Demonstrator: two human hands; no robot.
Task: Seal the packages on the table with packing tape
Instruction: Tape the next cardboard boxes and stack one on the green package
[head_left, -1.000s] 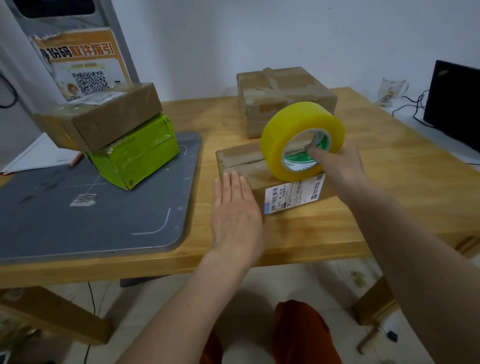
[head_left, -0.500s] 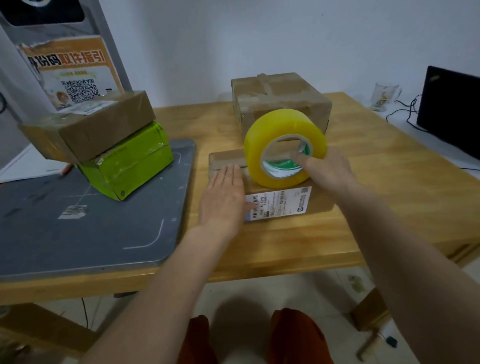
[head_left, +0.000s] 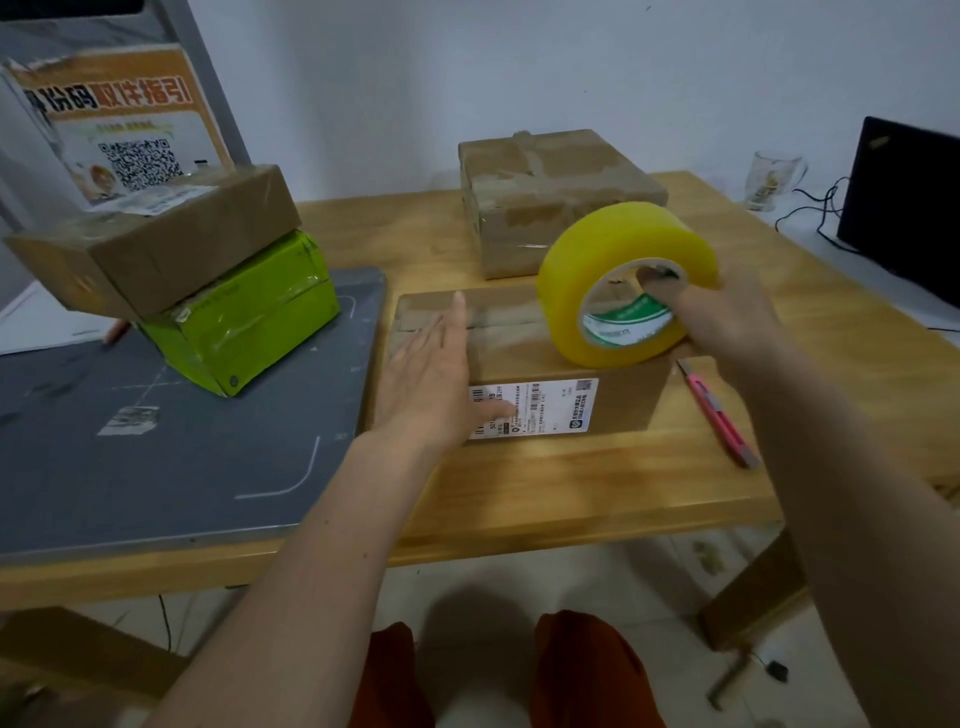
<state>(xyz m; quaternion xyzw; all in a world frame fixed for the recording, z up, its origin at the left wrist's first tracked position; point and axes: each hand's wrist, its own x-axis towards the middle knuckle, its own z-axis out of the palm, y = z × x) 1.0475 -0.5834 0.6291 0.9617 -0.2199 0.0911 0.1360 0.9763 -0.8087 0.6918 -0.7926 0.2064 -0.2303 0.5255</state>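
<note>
Four packages: spread over one wooden tabletop (head_left: 597, 483), largest things listed first.
Tabletop: light wood, filling mid-frame; near edge visible, left end covered.
Grey mat (head_left: 156, 441): flat on the left part of the tabletop, white corner marks on it, cut off at the left frame edge.
Printed sign (head_left: 111, 119): orange and white with a QR code, upright behind the stack; lower part hidden by the top box.
Stacked packages: brown box (head_left: 171, 244) tilted on top of a green box (head_left: 244, 317), both on the mat.
Far package (head_left: 550, 192): brown, taped, at the back of the tabletop; lower right corner hidden by the tape roll.
Near package (head_left: 535, 358): brown, low, just right of the mat, white shipping label on its front face; label print too small to read.
Dark monitor (head_left: 904, 202): right edge, cut off, cables beside it.
Tape roll (head_left: 623, 280): yellow, upright on edge atop the right part of the near package.
Left hand (head_left: 431, 384): flat on the near package's left part, fingers straight, covering the label's left end; grip not closed.
Right hand (head_left: 727, 317): fingers hooked through the roll's core, grip closed on the tape roll; fingertips blurred.
Glass mug (head_left: 769, 179): far right, beyond the tabletop.
Pink utility knife (head_left: 719, 413): flat on the tabletop, just right of the near package.
</note>
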